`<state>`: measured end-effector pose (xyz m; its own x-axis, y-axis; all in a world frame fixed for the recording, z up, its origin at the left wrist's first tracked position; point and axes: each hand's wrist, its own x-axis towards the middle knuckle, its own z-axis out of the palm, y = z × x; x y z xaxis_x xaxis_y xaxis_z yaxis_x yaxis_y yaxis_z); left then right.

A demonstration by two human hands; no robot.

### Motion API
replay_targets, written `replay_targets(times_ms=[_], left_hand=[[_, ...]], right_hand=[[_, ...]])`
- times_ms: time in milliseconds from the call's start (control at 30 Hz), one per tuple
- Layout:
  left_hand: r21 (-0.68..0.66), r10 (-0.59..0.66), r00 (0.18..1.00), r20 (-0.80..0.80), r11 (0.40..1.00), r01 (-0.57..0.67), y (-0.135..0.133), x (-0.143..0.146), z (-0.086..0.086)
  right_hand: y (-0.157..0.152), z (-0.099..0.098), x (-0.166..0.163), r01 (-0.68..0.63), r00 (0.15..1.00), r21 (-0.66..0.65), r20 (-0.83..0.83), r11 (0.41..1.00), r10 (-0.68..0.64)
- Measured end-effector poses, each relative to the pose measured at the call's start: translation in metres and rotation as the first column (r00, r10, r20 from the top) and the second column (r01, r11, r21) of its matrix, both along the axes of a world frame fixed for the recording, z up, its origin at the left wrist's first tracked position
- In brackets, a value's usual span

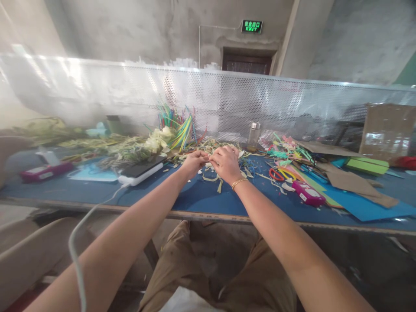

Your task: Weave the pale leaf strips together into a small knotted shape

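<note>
My left hand (195,163) and my right hand (226,163) meet over the blue table (208,200), fingertips pinched together. Both are closed. Whatever lies between the fingertips is too small to make out. A gold bracelet (238,183) circles my right wrist. Around and beneath the hands lie pale cut scraps (211,178) and thin strips. A bundle of coloured strips (177,125) rises behind my left hand, beside pale ruffled flowers (159,139). To the left of that hand rests a black-topped white device (143,170) with a white cable (76,242).
A lidded bottle (254,136) stands behind the hands. On the right are red-handled scissors (276,175), a magenta box (308,193), blue paper (360,203) and cardboard (354,184). Another magenta box (47,172) sits at left. A perforated metal panel (234,102) borders the table's back.
</note>
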<state>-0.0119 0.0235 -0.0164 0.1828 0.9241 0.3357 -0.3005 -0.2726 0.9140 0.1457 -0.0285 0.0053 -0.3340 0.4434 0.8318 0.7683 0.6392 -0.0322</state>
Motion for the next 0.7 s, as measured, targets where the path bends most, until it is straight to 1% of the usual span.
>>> replay_targets(times_ms=[67,133,200,300,367,433,600,633,700], left_hand=[[0.016,0.008,1.0,-0.001,1.0,-0.008,-0.001,0.0,0.001],[0.041,0.022,0.999,-0.032,0.999,-0.021,-0.002,0.001,0.002],[0.082,0.036,0.996,-0.081,0.996,-0.029,-0.004,0.001,0.003],[0.14,0.035,0.988,-0.148,0.99,-0.014,-0.008,0.001,0.005],[0.17,0.026,0.986,-0.163,0.985,0.002,-0.009,0.001,0.006],[0.202,0.028,0.984,-0.176,0.979,0.008,-0.009,0.001,0.007],[0.293,0.065,0.968,-0.243,0.956,0.01,-0.007,-0.001,0.005],[0.311,0.074,0.964,-0.255,0.95,0.009,-0.007,-0.001,0.004],[0.338,0.091,0.957,-0.275,0.941,0.007,-0.006,-0.001,0.004]], right_hand=[[0.005,-0.003,0.0,-0.005,0.99,-0.038,-0.138,0.999,0.0],[0.015,-0.007,0.002,-0.034,0.948,-0.097,-0.318,0.995,0.002],[0.024,-0.011,0.005,-0.115,0.902,-0.149,-0.429,0.982,0.041],[0.033,-0.015,0.007,-0.281,0.841,-0.255,-0.531,0.925,0.109],[0.035,-0.017,0.006,-0.363,0.801,-0.3,-0.584,0.882,0.131],[0.035,-0.018,0.005,-0.4,0.781,-0.32,-0.609,0.859,0.137],[0.037,-0.022,0.005,-0.409,0.782,-0.325,-0.606,0.853,0.144],[0.038,-0.022,0.005,-0.431,0.775,-0.331,-0.613,0.84,0.157],[0.039,-0.023,0.006,-0.492,0.75,-0.358,-0.637,0.793,0.177]])
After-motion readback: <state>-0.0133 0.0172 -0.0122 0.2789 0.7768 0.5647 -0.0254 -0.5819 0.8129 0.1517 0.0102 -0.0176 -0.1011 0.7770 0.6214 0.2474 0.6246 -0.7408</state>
